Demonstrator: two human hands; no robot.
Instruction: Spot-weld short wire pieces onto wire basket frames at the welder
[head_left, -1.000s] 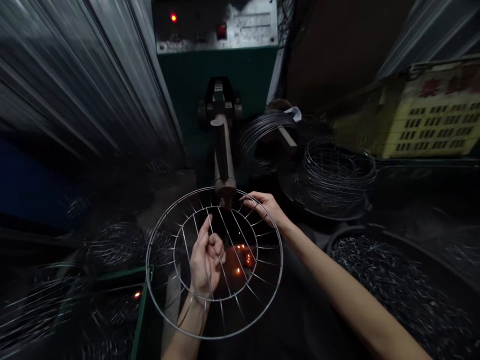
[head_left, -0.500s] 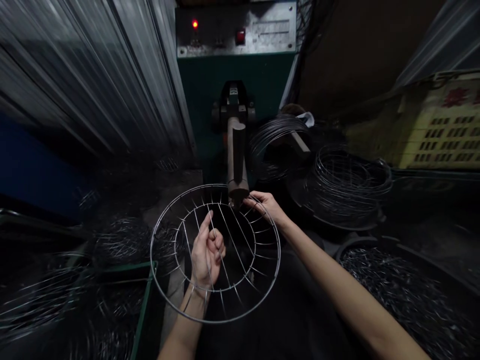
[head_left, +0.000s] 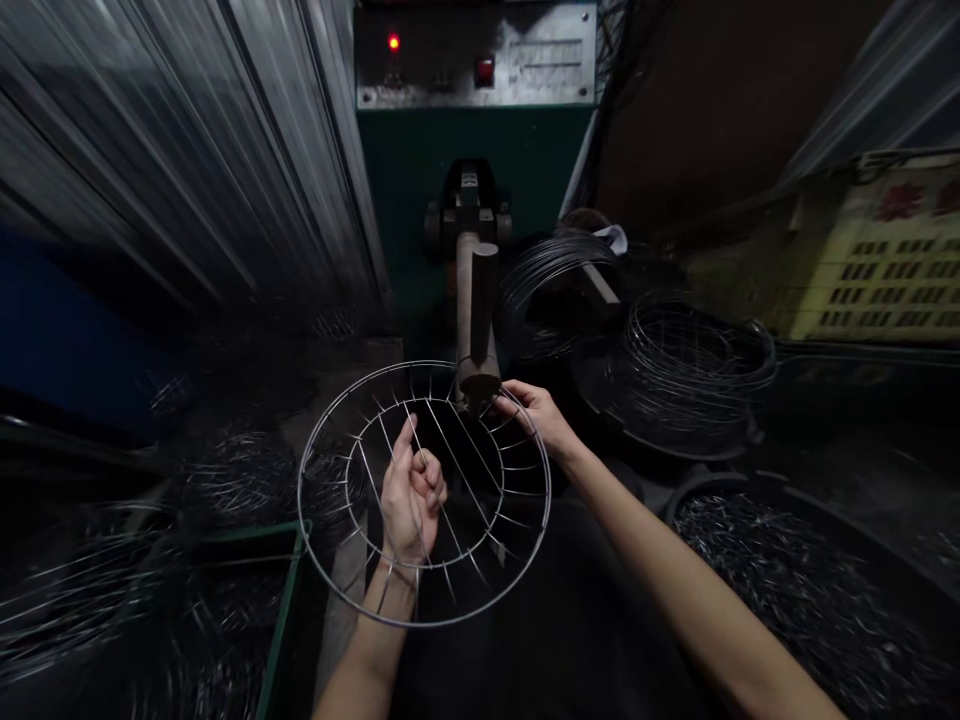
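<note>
A round wire rack (head_left: 420, 626), with two concentric rings, short spokes and several straight bars across its middle, hangs below the blunt metal arm (head_left: 478, 320) of a green machine (head_left: 409, 150). My right hand (head_left: 541, 420) pinches its far right edge, close beside the arm's tip. My left hand (head_left: 412, 500) is beneath the rack, seen through the bars, with one finger pointing up and the others curled in. Whatever those curled fingers hold, if anything, I cannot make out. The wires cross in front of my left wrist. The contact under the arm's tip is partly hidden.
A control panel (head_left: 540, 65) with a lit red lamp (head_left: 394, 42) tops the machine. Coiled wire (head_left: 559, 265) and wire rings (head_left: 697, 350) lie right, above a tub (head_left: 690, 490) of small metal pieces. A green crate (head_left: 281, 620) stands left; a yellow crate (head_left: 840, 250) is far right.
The rack has shifted slightly left and up in view, tilting a little, and both hands have moved slightly with it. My grip on its edge looks the same.
</note>
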